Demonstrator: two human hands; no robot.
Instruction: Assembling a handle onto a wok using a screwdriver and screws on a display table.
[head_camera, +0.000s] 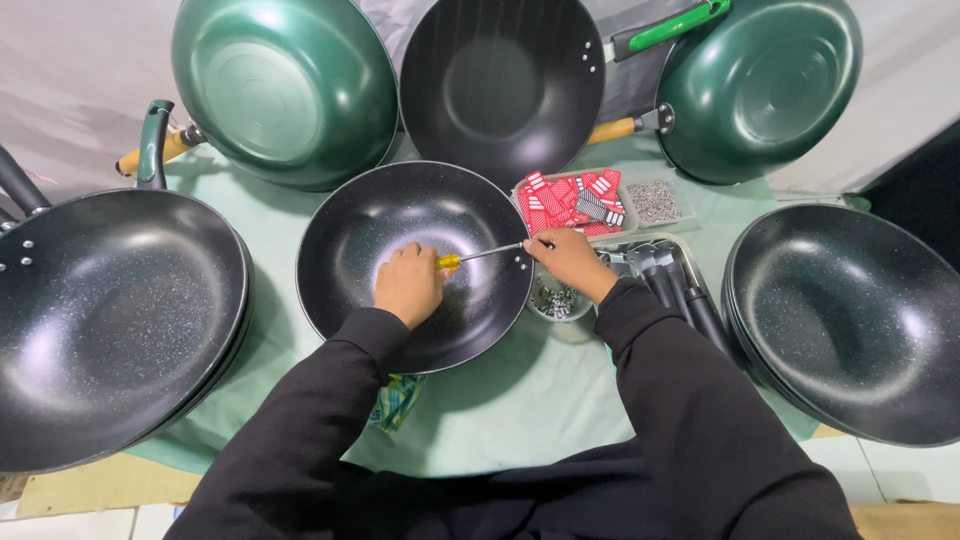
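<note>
Screwdriver (478, 255) with a yellow handle lies across the inside of the black speckled pan (415, 265) in the middle of the table (520, 400), its metal shaft reaching to the pan's right rim. Left hand (408, 283) has its fingers clenched round the yellow handle, down in the bowl of the pan. Right hand (570, 262) sits at the right rim, fingers pinched at the shaft's tip where two rivet holes show. Just beyond that rim stand a tray of red packets (570, 202), a small tray of screws (655, 202), a round dish of metal bits (555, 298) and a tray of dark handles (675, 285), leaving little free room on the right. Stacked black pans (110, 320) crowd the left edge, another stack of black pans (850, 320) the right. At the back lean two green pans (285, 90) (765, 85) and one black pan (500, 85). Pale green cloth covers the table; open space lies only in front, near the sleeves
</note>
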